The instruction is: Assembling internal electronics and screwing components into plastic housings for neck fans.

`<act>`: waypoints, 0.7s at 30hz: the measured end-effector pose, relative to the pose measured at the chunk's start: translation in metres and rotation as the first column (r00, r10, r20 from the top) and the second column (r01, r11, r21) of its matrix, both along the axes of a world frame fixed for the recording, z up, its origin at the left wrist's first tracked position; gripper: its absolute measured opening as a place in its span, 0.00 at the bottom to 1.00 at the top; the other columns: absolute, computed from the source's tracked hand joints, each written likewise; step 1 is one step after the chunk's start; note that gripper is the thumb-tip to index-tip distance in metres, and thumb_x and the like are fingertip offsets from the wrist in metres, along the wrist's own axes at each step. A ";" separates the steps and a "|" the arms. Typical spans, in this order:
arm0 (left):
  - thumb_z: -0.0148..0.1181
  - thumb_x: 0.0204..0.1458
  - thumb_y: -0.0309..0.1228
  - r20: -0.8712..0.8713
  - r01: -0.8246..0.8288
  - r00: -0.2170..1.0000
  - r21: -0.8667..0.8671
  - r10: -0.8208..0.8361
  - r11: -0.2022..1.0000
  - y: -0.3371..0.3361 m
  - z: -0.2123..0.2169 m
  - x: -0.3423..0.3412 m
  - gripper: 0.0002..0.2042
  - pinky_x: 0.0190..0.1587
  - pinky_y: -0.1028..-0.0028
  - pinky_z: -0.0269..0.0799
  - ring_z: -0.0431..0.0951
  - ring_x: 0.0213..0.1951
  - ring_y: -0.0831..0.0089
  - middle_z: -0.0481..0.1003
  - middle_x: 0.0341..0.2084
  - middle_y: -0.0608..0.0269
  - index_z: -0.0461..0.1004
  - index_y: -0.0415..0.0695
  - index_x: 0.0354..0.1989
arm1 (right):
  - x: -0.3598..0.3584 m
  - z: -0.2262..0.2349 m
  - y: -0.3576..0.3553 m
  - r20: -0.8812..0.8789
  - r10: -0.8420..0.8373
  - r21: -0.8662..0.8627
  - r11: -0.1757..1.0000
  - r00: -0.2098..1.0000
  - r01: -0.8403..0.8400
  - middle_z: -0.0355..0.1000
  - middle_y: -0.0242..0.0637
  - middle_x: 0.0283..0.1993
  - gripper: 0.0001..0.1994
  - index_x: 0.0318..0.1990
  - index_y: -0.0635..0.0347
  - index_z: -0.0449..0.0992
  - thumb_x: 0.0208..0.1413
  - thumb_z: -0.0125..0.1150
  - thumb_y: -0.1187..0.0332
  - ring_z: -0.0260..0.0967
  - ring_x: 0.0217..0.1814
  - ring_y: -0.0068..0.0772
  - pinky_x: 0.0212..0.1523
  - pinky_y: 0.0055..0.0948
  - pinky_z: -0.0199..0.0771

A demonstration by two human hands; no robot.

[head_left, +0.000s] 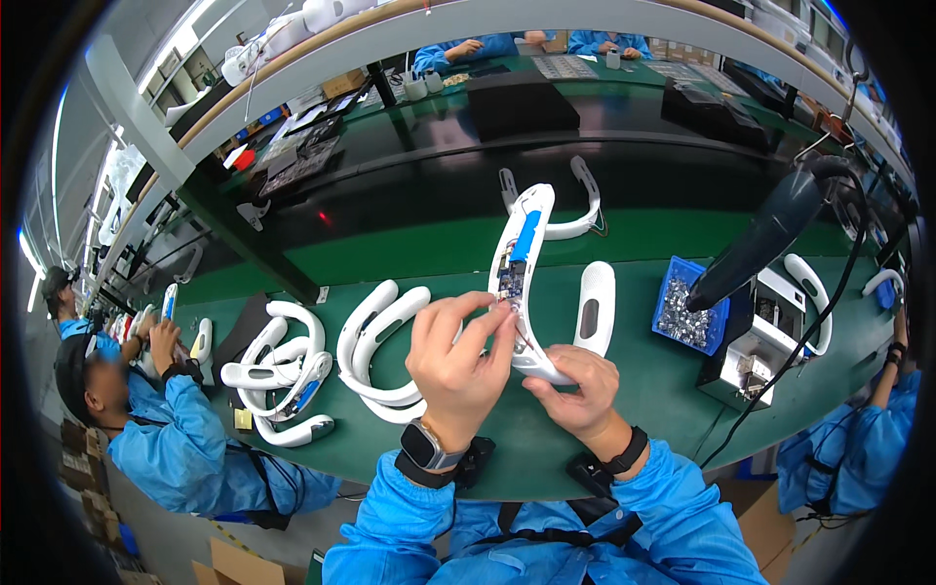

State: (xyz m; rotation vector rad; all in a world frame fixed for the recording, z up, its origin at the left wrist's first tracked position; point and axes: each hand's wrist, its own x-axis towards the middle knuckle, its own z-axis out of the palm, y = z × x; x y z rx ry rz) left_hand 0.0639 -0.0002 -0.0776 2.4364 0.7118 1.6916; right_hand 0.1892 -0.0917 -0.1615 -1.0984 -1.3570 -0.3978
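A white curved plastic housing (524, 343), shaped like a neckband, is held tilted up in front of me. Its open arm shows a small circuit board (510, 280) and a blue strip-like part (526, 237). My right hand (580, 390) grips the lower bend, thumb on top. My left hand (456, 356) has thumb and fingertips pinched together over the channel just below the board; what they pinch is too small to make out. Right beside the housing, a white shell arm with a dark oval inset (590, 314) lies on the bench.
Several white curved housings (366, 341) lie to my left. On the right are a blue bin (722, 330) of small metal parts, a black corded tool (760, 234) hanging above it, and a box-shaped device (741, 361). Another housing (575, 231) lies ahead. Co-workers (185, 439) sit on both sides.
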 end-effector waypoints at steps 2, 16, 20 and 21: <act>0.71 0.41 0.24 -0.072 -0.013 0.997 0.059 0.017 0.998 0.001 0.000 -0.002 0.08 0.34 0.69 0.74 0.77 0.35 0.64 0.80 0.36 0.65 0.83 0.45 0.31 | 0.000 -0.001 -0.003 0.002 0.006 -0.021 1.000 1.000 -0.006 0.80 0.40 0.34 0.21 0.43 0.60 0.74 0.43 0.79 0.64 0.80 0.32 0.43 0.37 0.35 0.83; 0.60 0.53 0.20 0.115 0.114 0.990 -0.374 -0.076 0.920 0.000 -0.005 -0.003 0.31 0.45 0.69 0.80 0.81 0.40 0.63 0.79 0.43 0.53 0.57 0.43 0.66 | -0.005 0.002 -0.003 0.048 0.031 0.012 0.999 0.998 -0.032 0.80 0.40 0.34 0.22 0.44 0.60 0.73 0.43 0.78 0.65 0.80 0.32 0.42 0.36 0.36 0.83; 0.48 0.67 0.32 0.640 0.667 0.729 -0.744 -0.243 0.042 -0.011 -0.011 0.001 0.18 0.40 0.71 0.81 0.83 0.35 0.67 0.80 0.36 0.50 0.64 0.35 0.61 | -0.002 -0.005 -0.002 0.054 0.083 0.007 0.996 0.995 -0.084 0.80 0.40 0.35 0.23 0.45 0.59 0.73 0.44 0.78 0.66 0.80 0.32 0.43 0.34 0.35 0.82; 0.48 0.67 0.32 0.641 0.668 0.728 -0.743 -0.242 0.040 -0.012 -0.010 0.001 0.18 0.40 0.71 0.81 0.83 0.35 0.67 0.80 0.36 0.50 0.64 0.35 0.61 | -0.002 -0.004 -0.001 0.055 0.083 0.005 0.997 0.995 -0.083 0.80 0.40 0.35 0.23 0.45 0.59 0.73 0.44 0.78 0.66 0.80 0.32 0.43 0.34 0.35 0.82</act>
